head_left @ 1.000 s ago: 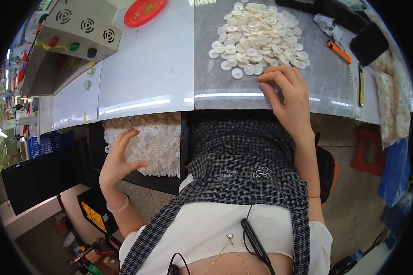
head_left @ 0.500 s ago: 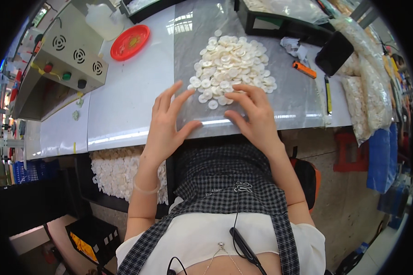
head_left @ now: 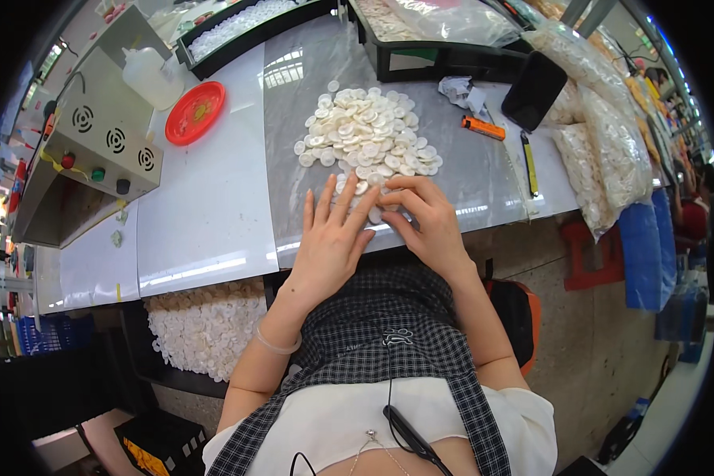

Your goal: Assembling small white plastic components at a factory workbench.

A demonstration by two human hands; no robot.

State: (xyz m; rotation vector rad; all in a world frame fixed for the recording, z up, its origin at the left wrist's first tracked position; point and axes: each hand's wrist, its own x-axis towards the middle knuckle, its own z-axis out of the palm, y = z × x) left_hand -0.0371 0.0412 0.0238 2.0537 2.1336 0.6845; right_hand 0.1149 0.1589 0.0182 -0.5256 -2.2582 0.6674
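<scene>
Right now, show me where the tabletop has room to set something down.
Widest: the white surface between the grey machine, red dish and grey sheet. Another: the grey sheet between the white disc pile and the yellow-black cutter. Crowded: the pile's near edge, at the left hand and right hand.

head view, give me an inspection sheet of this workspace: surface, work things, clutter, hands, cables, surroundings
Surface: grey tabletop under the pile, white tabletop to its left; glare along the front edge
Work things: loose pile of round white discs, some overlapping
Clutter: red dish, white bottle, orange tool, yellow-and-black tool, crumpled white scrap, flat black object
Hands: left hand palm down, fingers spread at the pile's near edge; right hand with fingers bent over discs there, grip unclear
Cables: thin black cord down the person's front
Surroundings: grey metal machine at left, clear bags at right, white pieces below the table edge
</scene>
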